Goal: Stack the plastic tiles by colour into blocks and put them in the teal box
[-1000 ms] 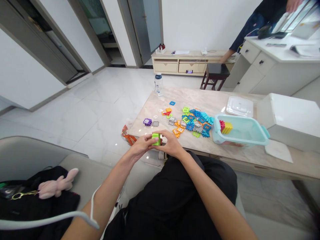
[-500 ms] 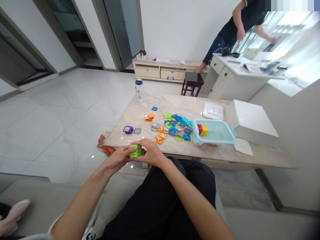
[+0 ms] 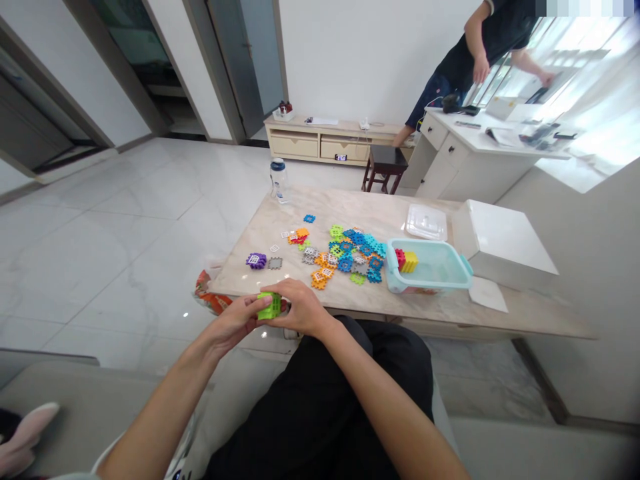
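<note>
Between my two hands, just off the near edge of the table, is a green block cube (image 3: 269, 306) with window-like openings. My left hand (image 3: 245, 313) grips it from the left, thumb on its face. My right hand (image 3: 300, 307) closes on its top and right side. Beyond my hands on the table lie a purple stack of notched plastic tiles (image 3: 256, 261) and a grey tile (image 3: 275, 263). Farther right spreads a loose pile of orange, blue, green and grey tiles (image 3: 345, 253).
A pale turquoise bin (image 3: 455, 283) holds red and yellow blocks (image 3: 410, 261). Behind it lies a clear lid (image 3: 426, 222), with a white box (image 3: 510, 240) to the right. A water bottle (image 3: 279, 181) stands at the far left corner. Another person (image 3: 457, 63) stands by the white desk (image 3: 460, 143).
Both hands keep hold of the green cube, which has shifted very slightly toward me and left. The tiles on the table have stayed put.
</note>
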Action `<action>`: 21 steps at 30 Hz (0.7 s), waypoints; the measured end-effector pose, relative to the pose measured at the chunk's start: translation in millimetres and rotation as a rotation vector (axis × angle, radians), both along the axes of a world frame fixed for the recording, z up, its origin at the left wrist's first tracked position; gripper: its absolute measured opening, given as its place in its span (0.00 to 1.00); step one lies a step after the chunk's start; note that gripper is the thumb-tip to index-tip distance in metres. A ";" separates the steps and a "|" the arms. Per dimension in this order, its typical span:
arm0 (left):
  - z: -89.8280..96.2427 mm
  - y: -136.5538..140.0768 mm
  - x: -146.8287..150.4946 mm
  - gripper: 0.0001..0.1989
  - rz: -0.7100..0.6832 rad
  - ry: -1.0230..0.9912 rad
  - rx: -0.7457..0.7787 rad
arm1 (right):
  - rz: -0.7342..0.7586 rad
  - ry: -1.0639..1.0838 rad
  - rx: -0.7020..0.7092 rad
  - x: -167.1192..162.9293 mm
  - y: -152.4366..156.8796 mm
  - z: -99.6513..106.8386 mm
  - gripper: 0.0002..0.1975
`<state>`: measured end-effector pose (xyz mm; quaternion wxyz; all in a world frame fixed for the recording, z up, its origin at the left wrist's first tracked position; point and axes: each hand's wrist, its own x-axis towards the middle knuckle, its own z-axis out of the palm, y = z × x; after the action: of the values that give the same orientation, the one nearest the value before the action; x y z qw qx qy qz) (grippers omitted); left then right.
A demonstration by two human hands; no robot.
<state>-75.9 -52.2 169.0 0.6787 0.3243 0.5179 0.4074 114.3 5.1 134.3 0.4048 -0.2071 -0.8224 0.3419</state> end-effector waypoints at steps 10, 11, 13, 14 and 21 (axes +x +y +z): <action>-2.2 -4.2 4.7 0.24 -0.030 -0.119 0.048 | -0.066 0.024 -0.015 0.2 -0.8 -0.7 0.27; -2.7 -4.2 5.1 0.24 -0.030 -0.125 0.046 | -0.065 0.022 -0.020 0.1 -0.7 -0.9 0.27; -4.3 -3.8 5.6 0.24 -0.024 -0.115 0.042 | -0.056 0.018 -0.022 -0.1 -0.8 -1.3 0.27; -5.2 -3.5 5.6 0.24 -0.018 -0.108 0.039 | -0.052 0.016 -0.021 0.0 -0.8 -1.4 0.27; -4.8 -1.8 3.6 0.21 0.016 -0.093 0.014 | -0.076 -0.052 -0.056 2.7 -1.3 3.1 0.32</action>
<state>-72.2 -54.0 164.2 0.6964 0.3055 0.4854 0.4313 117.0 3.8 137.5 0.3899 -0.2583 -0.8143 0.3438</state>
